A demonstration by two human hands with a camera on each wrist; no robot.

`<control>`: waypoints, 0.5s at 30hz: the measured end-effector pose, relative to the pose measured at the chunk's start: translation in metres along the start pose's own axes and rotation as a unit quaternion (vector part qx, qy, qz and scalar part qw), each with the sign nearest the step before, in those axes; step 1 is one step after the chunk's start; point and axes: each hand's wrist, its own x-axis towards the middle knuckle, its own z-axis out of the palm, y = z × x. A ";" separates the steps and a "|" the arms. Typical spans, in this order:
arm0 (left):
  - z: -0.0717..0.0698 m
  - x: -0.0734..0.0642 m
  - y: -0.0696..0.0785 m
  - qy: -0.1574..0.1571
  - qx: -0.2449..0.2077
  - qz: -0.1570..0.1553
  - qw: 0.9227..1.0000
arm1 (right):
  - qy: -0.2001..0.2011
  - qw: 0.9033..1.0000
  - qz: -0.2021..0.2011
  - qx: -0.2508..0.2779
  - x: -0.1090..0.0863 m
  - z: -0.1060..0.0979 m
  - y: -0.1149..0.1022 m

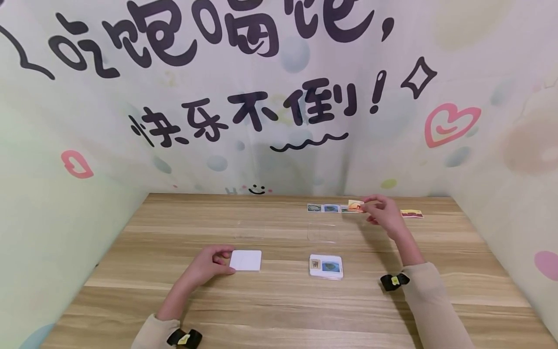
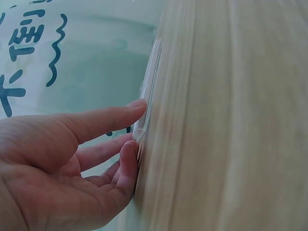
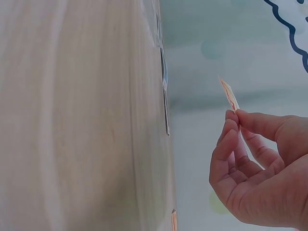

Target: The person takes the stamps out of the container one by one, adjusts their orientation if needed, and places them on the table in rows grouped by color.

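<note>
My right hand pinches a small orange-and-yellow picture card between thumb and fingertips. In the right wrist view this card appears nearly edge-on, raised off the table. Beneath it is the right end of a row of small picture cards. My left hand holds the left side of a white, blank-topped card stack, its thumb at the near corner and fingers at the far one. Seen from the left wrist, the stack's clear edge lies between thumb and fingers.
A stack of white-bordered cards with a blue picture on top lies right of centre. Clear flat pieces rest behind it. A yellow-and-maroon picture card lies behind the right wrist. A printed cloth wall borders the table's back.
</note>
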 end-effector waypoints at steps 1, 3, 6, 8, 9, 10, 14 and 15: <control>0.000 0.000 0.000 0.000 0.001 0.001 1.000 | 0.000 1.000 -0.001 0.004 0.000 -0.001 0.000; 0.000 0.000 0.000 0.001 -0.002 -0.003 1.000 | 0.000 1.000 -0.002 0.010 0.000 -0.003 0.001; 0.000 0.000 0.000 0.001 -0.002 -0.004 1.000 | 0.004 1.000 -0.003 0.017 0.001 -0.006 0.002; 0.000 0.000 0.000 0.002 -0.003 -0.006 1.000 | 0.009 1.000 -0.002 0.020 0.000 -0.009 0.003; 0.000 0.000 0.000 0.001 -0.002 -0.004 1.000 | 0.011 1.000 -0.001 0.021 0.000 -0.010 0.003; -0.001 0.000 0.000 0.000 -0.002 -0.002 1.000 | 0.013 1.000 -0.001 0.022 0.000 -0.011 0.003; -0.001 -0.001 0.001 -0.001 -0.002 0.005 1.000 | 0.017 0.999 -0.002 0.029 0.000 -0.015 0.006; -0.001 -0.001 0.001 0.000 -0.002 0.005 1.000 | 0.017 0.999 -0.002 0.030 0.000 -0.016 0.006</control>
